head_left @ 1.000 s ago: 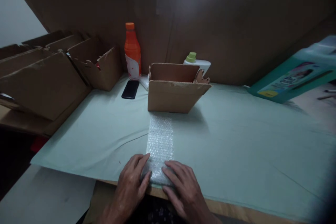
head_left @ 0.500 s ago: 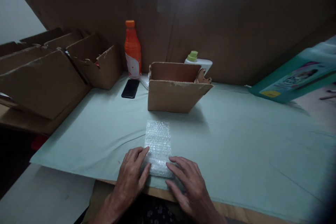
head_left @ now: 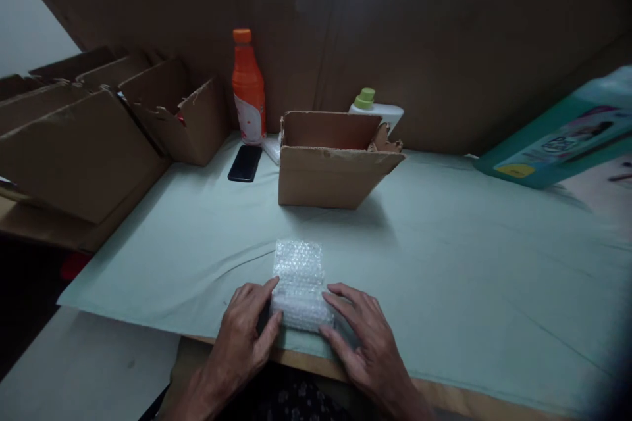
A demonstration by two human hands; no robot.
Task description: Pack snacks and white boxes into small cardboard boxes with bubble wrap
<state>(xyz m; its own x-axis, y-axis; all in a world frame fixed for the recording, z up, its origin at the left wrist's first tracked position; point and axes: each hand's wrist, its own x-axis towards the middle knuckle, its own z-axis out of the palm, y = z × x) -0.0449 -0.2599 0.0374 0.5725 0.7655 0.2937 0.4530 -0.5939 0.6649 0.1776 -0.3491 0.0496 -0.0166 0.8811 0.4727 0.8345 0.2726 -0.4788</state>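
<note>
Here both hands, left [head_left: 244,332] and right [head_left: 363,342], press open-fingered on the bubble-wrap roll [head_left: 299,286] at the counter's [head_left: 444,263] near edge (probably mid-roll; contents unclear). Next: roll fwd, keep it tight.

Cardboard backdrop [head_left: 444,46], pale green table cover [head_left: 469,263], dim light

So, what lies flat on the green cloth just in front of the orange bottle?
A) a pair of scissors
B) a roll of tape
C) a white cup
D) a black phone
D: a black phone lies flat on the green cloth, just in front of the orange bottle and to the left of the open cardboard box.
</note>
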